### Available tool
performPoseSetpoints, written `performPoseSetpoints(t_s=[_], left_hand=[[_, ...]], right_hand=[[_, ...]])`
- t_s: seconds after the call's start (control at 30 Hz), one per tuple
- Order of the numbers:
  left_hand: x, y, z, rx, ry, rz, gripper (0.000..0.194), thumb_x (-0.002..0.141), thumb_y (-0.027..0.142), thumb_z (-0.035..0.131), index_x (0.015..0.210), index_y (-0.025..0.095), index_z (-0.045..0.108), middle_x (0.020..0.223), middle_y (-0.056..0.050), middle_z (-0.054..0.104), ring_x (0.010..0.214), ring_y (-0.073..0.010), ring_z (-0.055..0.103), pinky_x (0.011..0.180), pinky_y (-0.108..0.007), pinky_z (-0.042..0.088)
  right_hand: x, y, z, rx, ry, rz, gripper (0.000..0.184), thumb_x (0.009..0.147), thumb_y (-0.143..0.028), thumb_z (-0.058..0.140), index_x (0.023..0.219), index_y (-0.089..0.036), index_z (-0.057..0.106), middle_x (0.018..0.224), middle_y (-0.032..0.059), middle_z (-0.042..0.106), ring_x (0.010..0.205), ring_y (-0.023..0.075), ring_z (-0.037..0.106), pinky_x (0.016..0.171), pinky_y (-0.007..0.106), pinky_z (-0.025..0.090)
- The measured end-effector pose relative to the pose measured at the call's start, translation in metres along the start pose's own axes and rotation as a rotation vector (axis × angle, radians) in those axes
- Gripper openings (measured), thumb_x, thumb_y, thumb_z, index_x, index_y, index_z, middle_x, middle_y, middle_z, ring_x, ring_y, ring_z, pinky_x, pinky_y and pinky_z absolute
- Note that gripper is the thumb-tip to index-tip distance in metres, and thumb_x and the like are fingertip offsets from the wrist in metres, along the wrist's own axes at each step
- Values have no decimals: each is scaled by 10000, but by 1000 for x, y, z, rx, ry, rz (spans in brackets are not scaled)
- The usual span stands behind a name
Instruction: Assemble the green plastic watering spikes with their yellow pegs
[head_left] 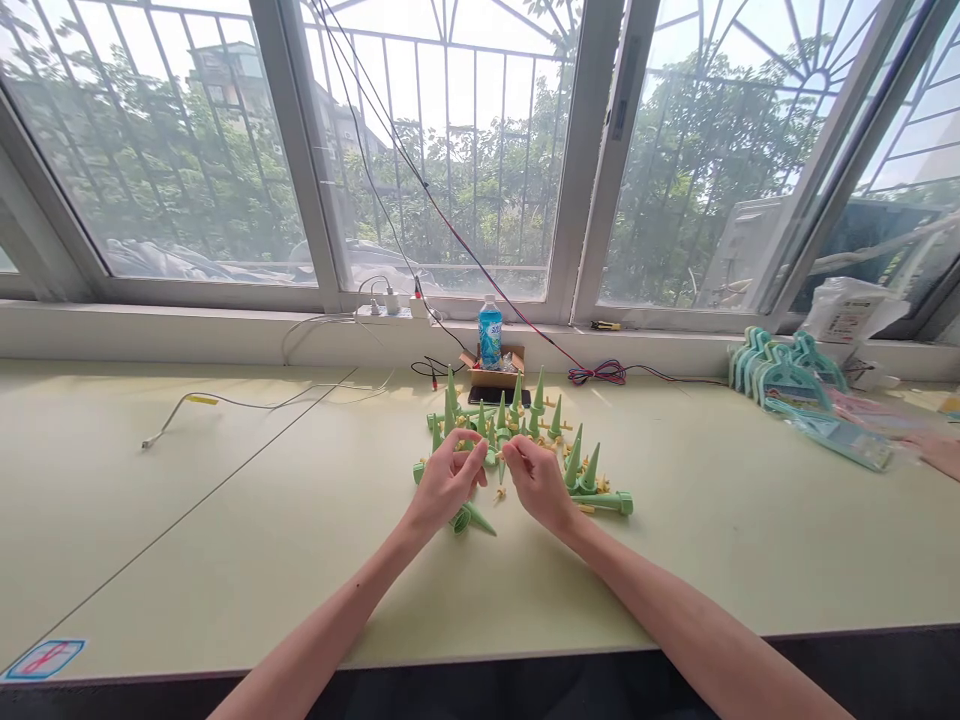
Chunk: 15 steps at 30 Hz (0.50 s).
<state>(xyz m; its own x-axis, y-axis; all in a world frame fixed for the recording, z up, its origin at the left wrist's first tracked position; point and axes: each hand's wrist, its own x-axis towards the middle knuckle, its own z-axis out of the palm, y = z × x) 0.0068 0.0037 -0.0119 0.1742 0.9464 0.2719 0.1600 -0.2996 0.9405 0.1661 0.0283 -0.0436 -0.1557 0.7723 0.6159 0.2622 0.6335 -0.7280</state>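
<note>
A cluster of green plastic cone spikes (525,420) stands and lies on the pale green table (225,520), mixed with small yellow parts (499,492). My left hand (448,482) is closed round a green spike (472,518), whose tip pokes out below the palm. My right hand (534,478) pinches a small yellow part (501,456) between thumb and fingers, right beside the left hand's fingertips. Both hands hover just in front of the cluster.
A blue water bottle (490,332) and a small cardboard box (495,376) stand behind the spikes. Cables (600,374) run along the windowsill and table. Teal plastic pieces (784,372) are stacked at the far right, where another person's hand (937,452) shows.
</note>
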Motion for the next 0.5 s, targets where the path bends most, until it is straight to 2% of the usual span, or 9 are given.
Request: performPoseSetpoints(t_s=[0.27, 0.5], left_hand=[[-1, 3, -2, -22, -31, -33, 320, 846, 448, 602, 1027, 208, 491, 601, 51, 570, 426, -60, 392, 422, -170, 316], [-2, 2, -4, 14, -27, -9, 336, 823, 417, 632, 1056, 221, 489, 657, 52, 551, 495, -79, 463, 453, -179, 385]], right_hand=[[0, 3, -1, 17, -12, 14, 358, 968, -413, 408, 685, -194, 390, 588, -55, 321, 536, 95, 279, 511, 235, 245], [1, 5, 0, 3, -8, 32, 370, 965, -418, 404, 670, -199, 360, 578, -57, 306, 525, 95, 269, 499, 236, 236]])
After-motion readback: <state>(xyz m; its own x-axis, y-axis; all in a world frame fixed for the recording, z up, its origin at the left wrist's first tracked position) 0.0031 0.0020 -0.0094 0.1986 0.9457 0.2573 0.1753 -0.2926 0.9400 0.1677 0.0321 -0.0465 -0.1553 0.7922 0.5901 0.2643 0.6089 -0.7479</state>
